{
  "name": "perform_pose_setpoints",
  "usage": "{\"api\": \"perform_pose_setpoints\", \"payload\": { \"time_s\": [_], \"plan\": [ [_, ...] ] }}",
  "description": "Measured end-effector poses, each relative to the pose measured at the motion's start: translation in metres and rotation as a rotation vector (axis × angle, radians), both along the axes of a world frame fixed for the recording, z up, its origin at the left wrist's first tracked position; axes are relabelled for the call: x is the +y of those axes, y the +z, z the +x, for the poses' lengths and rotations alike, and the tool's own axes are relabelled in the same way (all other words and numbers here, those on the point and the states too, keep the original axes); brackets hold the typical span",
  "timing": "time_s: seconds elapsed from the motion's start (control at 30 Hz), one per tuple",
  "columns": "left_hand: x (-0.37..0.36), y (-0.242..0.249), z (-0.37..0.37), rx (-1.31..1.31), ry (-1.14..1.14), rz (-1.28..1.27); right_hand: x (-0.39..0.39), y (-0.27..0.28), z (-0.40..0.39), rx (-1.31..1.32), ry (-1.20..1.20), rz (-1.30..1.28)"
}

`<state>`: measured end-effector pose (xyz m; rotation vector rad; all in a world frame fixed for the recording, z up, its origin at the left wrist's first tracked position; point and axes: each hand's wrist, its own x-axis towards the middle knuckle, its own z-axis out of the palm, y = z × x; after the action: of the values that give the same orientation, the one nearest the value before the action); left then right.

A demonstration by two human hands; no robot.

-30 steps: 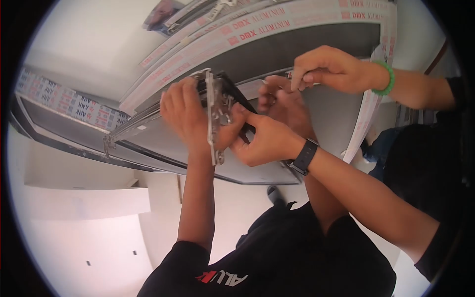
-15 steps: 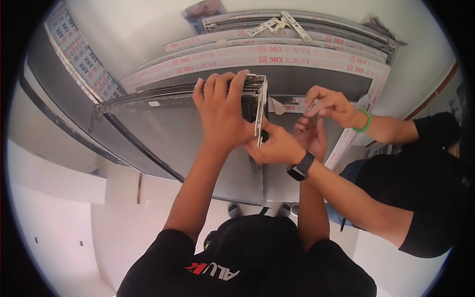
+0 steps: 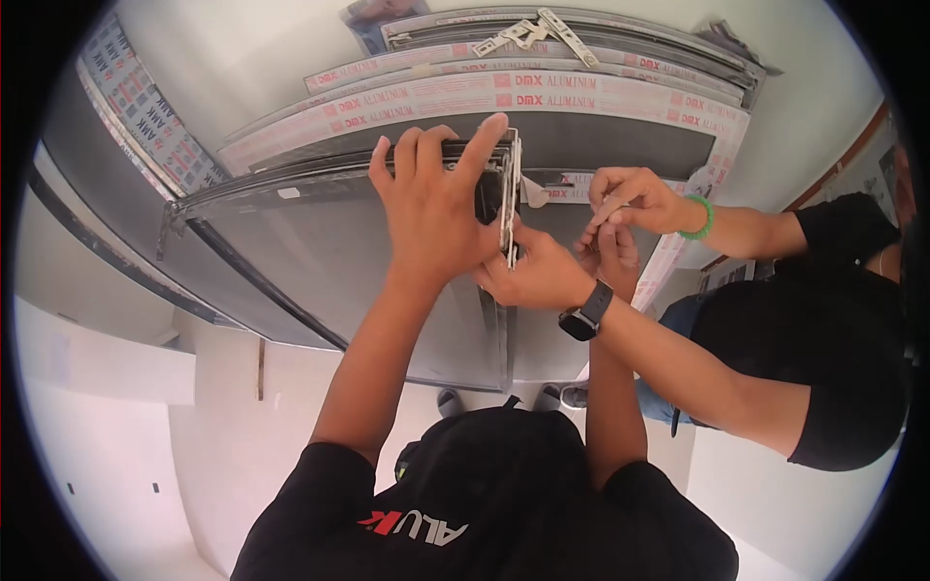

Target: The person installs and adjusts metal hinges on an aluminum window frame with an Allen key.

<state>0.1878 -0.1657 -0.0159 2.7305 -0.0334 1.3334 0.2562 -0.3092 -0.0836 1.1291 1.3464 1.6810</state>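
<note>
At the bottom, nearest the camera, is my black shirt (image 3: 581,523) with a red and white logo, my two arms rising from it. Above it, my left hand (image 3: 423,208) is closed over the top edge of a dark framed panel (image 3: 329,252), fingers spread across the edge. Just beside my thumb, a slim metal strip (image 3: 511,184) stands upright along the panel's end. A co-worker reaches in from the right: the hand wearing a black watch (image 3: 579,321) is at the strip's lower part, and the hand with a green bracelet (image 3: 697,217) is close against the fingers of my right hand (image 3: 620,259), which is partly hidden; I cannot tell whether it grips anything. Farther back stand frames wrapped in printed pale tape (image 3: 436,105), with loose metal pieces (image 3: 568,39) lying on top, and behind them a pale wall (image 3: 242,58).
</note>
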Motion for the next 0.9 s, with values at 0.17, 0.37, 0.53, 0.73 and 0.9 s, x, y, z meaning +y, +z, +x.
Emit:
{"api": "perform_pose_setpoints", "payload": {
  "time_s": [0.17, 0.37, 0.53, 0.73, 0.9],
  "plan": [
    [-0.003, 0.002, -0.002, 0.059, -0.005, 0.047, 0.0, 0.011, -0.004, -0.109, -0.004, 0.032],
    [0.0, 0.003, -0.001, 0.084, 0.046, 0.25, 0.007, -0.01, -0.011, 0.113, -0.047, 0.093],
    [0.006, -0.004, 0.006, 0.083, 0.031, 0.269, 0.003, -0.017, -0.016, 0.092, -0.085, 0.117],
    [0.008, -0.005, 0.008, 0.036, -0.003, 0.284, 0.009, 0.007, 0.031, -2.188, -1.055, -0.513],
    [0.001, -0.008, 0.009, 0.024, 0.005, 0.206, 0.017, 0.011, 0.04, -2.765, -1.29, -0.707]
  ]
}}
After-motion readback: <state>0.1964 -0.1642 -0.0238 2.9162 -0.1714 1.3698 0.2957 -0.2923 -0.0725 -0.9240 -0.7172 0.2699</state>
